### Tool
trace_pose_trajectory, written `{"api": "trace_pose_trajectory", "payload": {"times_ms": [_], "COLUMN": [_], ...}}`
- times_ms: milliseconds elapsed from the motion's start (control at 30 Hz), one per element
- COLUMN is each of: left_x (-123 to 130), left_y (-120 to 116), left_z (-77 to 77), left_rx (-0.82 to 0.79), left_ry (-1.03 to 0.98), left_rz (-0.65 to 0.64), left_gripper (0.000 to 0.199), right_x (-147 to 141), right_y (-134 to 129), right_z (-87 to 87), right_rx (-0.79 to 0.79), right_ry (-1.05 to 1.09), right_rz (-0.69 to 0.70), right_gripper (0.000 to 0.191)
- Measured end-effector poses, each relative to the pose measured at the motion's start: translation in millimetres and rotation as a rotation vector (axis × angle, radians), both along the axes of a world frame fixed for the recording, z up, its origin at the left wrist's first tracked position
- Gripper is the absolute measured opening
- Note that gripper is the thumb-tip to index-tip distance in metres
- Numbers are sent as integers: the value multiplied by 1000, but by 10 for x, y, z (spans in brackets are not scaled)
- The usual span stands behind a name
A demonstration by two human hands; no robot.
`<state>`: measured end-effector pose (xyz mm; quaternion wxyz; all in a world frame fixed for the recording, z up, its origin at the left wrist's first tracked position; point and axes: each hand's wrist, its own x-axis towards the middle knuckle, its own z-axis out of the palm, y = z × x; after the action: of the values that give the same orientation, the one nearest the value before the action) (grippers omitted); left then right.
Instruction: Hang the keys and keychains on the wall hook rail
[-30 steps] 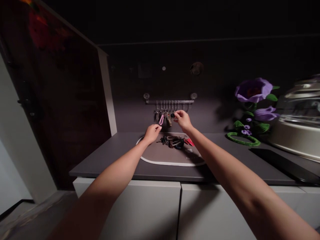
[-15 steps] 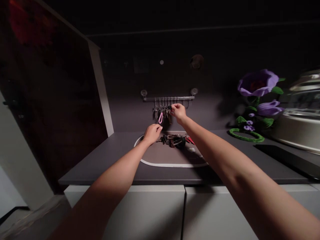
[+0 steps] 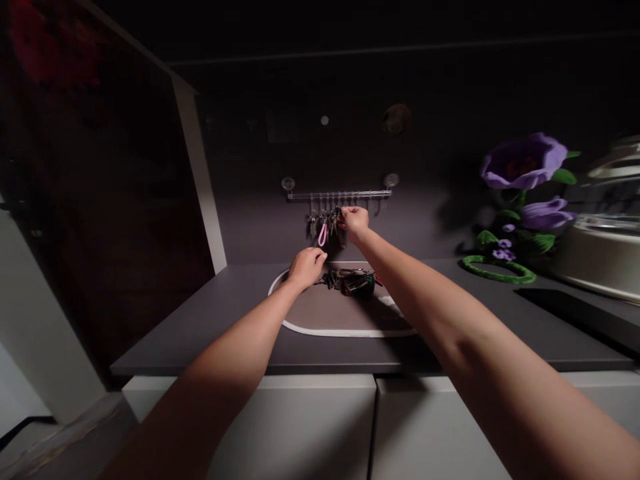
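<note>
Head view: right hand (image 3: 357, 222) up at the hooks, thumb and fingers pinching a small dark piece (image 3: 339, 217), too dim to name. Left hand (image 3: 307, 267) low, above the mat's 10 o'clock edge; fingers bent, thumb and index drawn close, can't tell if the tips meet or hold anything. Pink strap (image 3: 323, 235) at 1 o'clock of the left hand, hanging apart from it. Hanging keys (image 3: 313, 225) at 9 o'clock of the right hand, in a row under a clear rail (image 3: 325, 196), rail at 11 o'clock. Pile of keys (image 3: 358, 283) at 6 o'clock of the right hand, on a brown mat (image 3: 335, 320), white rim. Mat lies on the dark table (image 3: 225, 320). From the mat: purple flower (image 3: 530, 162) at 2 o'clock, beside a cream appliance (image 3: 605, 257); black slab (image 3: 565, 315) at 3 o'clock; pale cabinet doors (image 3: 300, 427) at 6 o'clock; dark door (image 3: 115, 200) at 10 o'clock.
</note>
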<state>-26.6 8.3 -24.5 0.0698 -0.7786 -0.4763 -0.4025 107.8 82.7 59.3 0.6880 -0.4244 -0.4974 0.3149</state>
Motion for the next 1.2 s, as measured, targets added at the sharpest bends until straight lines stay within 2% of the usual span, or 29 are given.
{"api": "trace_pose_trajectory", "payload": {"times_ms": [133, 400, 800, 967, 1200], "left_x": [-6, -17, -35, -43, -58], "left_y": [1, 8, 40, 34, 33], "left_z": [0, 0, -23, -16, 2], "left_rx": [-2, -8, 5, 10, 3], "left_ry": [-4, -5, 4, -3, -35], "left_rz": [7, 7, 17, 10, 5], "left_gripper": [25, 24, 25, 25, 25], "right_x": [-32, 15, 39, 71, 152], "right_y": [-89, -117, -95, -163, -285], "right_z": [5, -79, -95, -97, -89], "right_rx": [-67, -64, -78, -102, -154], "right_ry": [113, 141, 118, 69, 39], "right_rz": [32, 55, 94, 149, 128], "right_gripper": [11, 12, 10, 10, 11]}}
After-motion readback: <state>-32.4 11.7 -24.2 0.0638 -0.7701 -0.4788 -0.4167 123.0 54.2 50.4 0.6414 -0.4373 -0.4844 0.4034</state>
